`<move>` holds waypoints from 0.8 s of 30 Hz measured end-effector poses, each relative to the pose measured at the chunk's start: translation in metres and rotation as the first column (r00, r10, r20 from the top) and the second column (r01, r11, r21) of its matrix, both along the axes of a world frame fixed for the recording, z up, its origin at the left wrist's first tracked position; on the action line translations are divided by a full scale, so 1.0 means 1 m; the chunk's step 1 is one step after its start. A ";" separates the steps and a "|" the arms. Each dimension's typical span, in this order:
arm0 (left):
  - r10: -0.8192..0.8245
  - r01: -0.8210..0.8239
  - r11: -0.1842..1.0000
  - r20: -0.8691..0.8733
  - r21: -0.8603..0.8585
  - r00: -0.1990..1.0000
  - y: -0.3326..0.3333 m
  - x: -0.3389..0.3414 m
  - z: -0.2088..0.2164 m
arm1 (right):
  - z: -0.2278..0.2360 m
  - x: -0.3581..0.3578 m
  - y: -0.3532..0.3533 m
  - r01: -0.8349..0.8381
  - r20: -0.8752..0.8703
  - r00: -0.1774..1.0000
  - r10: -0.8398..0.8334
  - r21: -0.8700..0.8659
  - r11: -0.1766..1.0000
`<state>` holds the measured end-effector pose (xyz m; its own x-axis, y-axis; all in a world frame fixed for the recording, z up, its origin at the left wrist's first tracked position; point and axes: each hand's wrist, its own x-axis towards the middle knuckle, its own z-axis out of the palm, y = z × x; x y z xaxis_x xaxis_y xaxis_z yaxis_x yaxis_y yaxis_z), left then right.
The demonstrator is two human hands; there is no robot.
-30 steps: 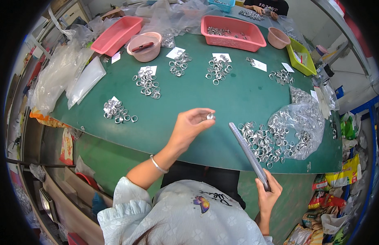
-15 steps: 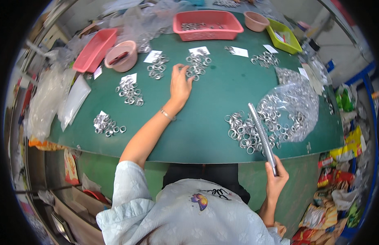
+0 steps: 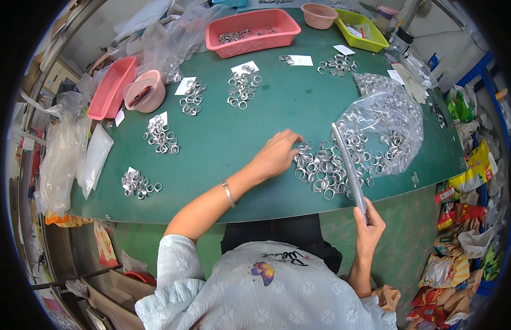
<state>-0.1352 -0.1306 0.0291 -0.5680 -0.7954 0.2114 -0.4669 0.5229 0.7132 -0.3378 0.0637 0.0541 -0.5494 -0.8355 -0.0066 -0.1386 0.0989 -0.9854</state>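
My left hand (image 3: 276, 154) is at the left edge of a loose pile of silver rings (image 3: 323, 169), palm down. Its fingers and thumb are apart, with nothing visible between them. A metal bangle circles that wrist. In my right hand (image 3: 370, 224), at the table's front edge, is a grey metal ring mandrel (image 3: 349, 164), gripped by its lower end. It slants up and left over the pile; no ring shows on it. Behind it lies an open clear plastic bag (image 3: 396, 118) of many more rings. Smaller ring groups (image 3: 243, 87) lie beside white paper slips (image 3: 301, 60) across the green table.
A pink basin (image 3: 253, 34) with rings stands at the back, near a small round tub (image 3: 319, 16) and a lime-green tray (image 3: 361, 32). Another pink tray (image 3: 113, 88) and a pink bucket (image 3: 146, 92) are at left. Clear plastic bags (image 3: 96, 159) lie at the left edge.
My left hand has moved from a ring group near the back, right and nearer, to the large pile. My right hand still holds the mandrel. The view has shifted slightly.
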 end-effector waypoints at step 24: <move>0.049 -0.045 0.996 -0.044 0.079 0.998 -0.019 -0.011 0.006 | -0.016 0.004 -0.006 -0.038 0.002 0.999 0.038 -0.053 0.998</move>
